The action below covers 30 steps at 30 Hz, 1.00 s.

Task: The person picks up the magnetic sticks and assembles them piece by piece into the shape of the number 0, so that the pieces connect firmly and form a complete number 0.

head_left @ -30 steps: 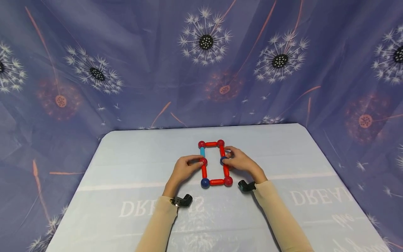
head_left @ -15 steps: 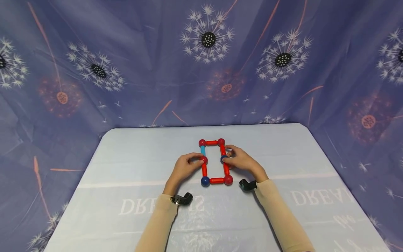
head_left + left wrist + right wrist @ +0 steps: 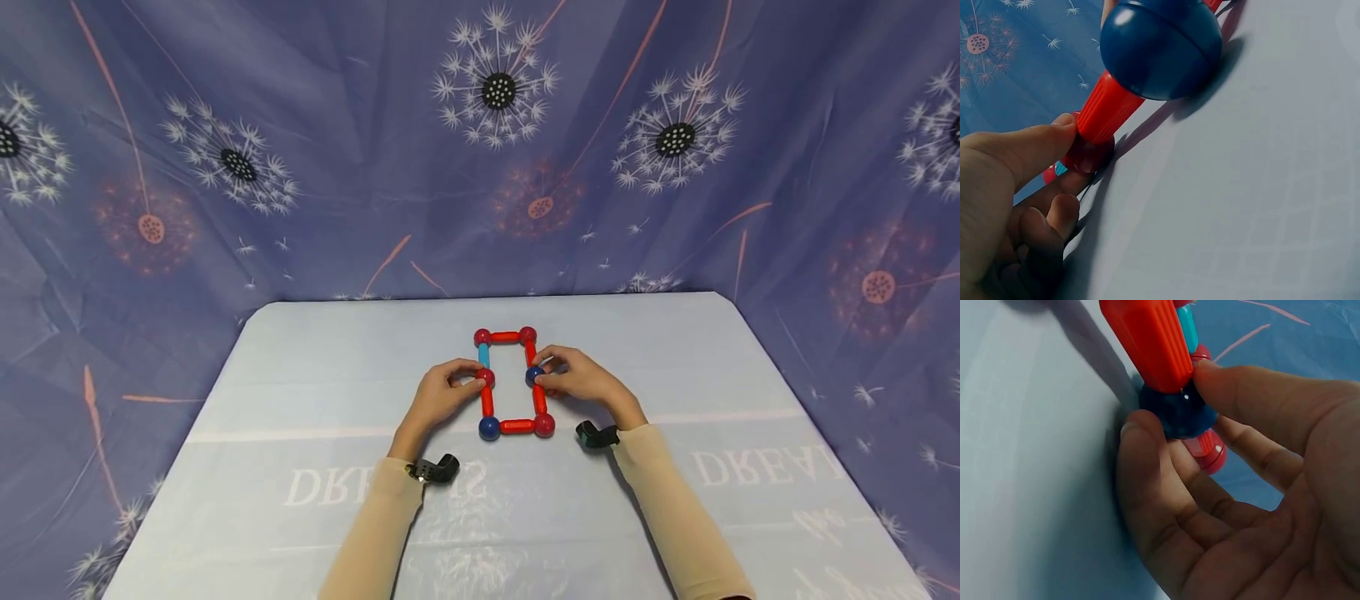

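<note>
Balls and short rods join into an upright rectangular frame shape lying on the table. My left hand (image 3: 442, 396) pinches the red ball (image 3: 486, 378) midway along the left side, thumb and finger against it. On the opposite side, my right hand (image 3: 585, 377) holds a dark blue ball (image 3: 1179, 414) between thumb and fingers. A light blue rod (image 3: 483, 357) runs up from the left red ball; the other visible rods are red. Another blue ball (image 3: 1160, 50) forms the near left corner. Red balls mark the near right corner (image 3: 544, 425) and both far corners.
The white cloth-covered table (image 3: 330, 367) has faint printed lettering. A purple curtain (image 3: 360, 167) with dandelion prints rises behind and at the sides. Black wrist cameras, the left one (image 3: 442, 468) and the right one (image 3: 595, 435), sit near the table surface.
The right fingers have shifted slightly on the blue ball, leaving more of it showing. The left hand keeps its hold on the red ball. The head view has shifted a little.
</note>
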Tool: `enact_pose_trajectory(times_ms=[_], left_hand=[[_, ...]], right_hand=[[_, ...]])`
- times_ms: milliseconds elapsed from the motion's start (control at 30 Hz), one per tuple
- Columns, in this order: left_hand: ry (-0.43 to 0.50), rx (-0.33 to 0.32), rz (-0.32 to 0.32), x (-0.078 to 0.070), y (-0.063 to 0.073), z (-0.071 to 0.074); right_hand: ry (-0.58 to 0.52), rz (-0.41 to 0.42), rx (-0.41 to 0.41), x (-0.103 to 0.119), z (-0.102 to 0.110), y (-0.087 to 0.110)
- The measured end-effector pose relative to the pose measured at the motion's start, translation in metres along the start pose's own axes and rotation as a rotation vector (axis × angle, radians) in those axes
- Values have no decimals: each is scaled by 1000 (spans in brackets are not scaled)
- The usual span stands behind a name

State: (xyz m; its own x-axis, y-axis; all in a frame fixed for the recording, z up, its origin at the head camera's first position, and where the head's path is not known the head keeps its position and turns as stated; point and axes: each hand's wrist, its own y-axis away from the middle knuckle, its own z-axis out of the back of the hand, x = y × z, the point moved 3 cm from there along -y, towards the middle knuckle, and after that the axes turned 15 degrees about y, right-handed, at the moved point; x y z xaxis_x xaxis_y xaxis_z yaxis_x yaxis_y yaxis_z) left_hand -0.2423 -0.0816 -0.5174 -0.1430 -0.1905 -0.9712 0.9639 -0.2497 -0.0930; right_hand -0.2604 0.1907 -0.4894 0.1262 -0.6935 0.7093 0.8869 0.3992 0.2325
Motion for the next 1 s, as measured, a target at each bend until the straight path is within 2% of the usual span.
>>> enact_pose_trajectory(times_ms=[233, 367, 633, 733, 867, 1000], left_hand=[[-1, -10, 22, 0, -4, -1], [-3, -7, 9, -2, -8, -2], [35, -10, 21, -5, -17, 6], [12, -16, 14, -7, -21, 11], [-71, -44, 7, -8, -24, 19], [-94, -38, 19, -8, -30, 24]], right_hand=[[17, 32, -16, 1, -1, 0], [24, 22, -50, 0, -2, -1], [58, 26, -89, 7, -3, -17], [79, 26, -114, 13, -3, -24], [107, 41, -131, 19, -6, -33], [124, 41, -133, 23, -5, -42]])
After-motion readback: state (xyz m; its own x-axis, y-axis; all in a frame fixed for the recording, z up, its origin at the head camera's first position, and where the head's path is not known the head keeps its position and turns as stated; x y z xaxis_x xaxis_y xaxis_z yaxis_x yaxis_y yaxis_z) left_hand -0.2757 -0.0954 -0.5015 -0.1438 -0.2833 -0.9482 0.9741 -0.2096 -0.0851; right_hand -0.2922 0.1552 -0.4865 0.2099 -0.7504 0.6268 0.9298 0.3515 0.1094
